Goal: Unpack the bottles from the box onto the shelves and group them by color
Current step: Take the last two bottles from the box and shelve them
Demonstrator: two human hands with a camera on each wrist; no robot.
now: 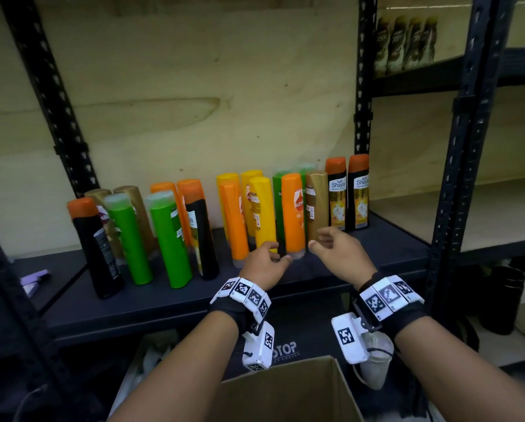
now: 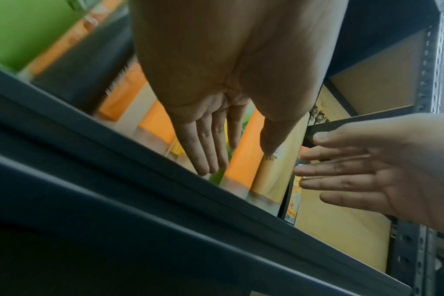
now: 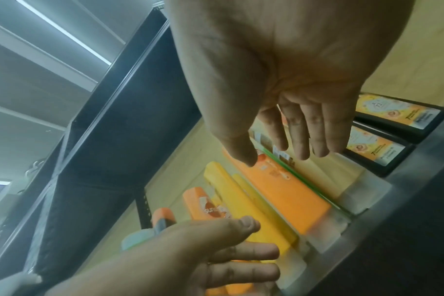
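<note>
Both hands, left hand (image 1: 262, 263) and right hand (image 1: 339, 249), are empty with relaxed fingers; the bottles (image 1: 294, 214) at frame center crowd the shelf (image 1: 163, 296), colors mixed, so sorting remains.

Bare forearms; each wrist wears a black fabric wrist strap (image 1: 230, 312) ringed by white square blocks printed with black-and-white coded markers (image 1: 245, 295); a white boxy marker-tagged camera unit (image 1: 348, 338) hangs beneath each, trailing a thin black cable (image 1: 377, 350).

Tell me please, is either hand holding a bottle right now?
No, the left hand and right hand both hover open beside the orange bottle.
</note>
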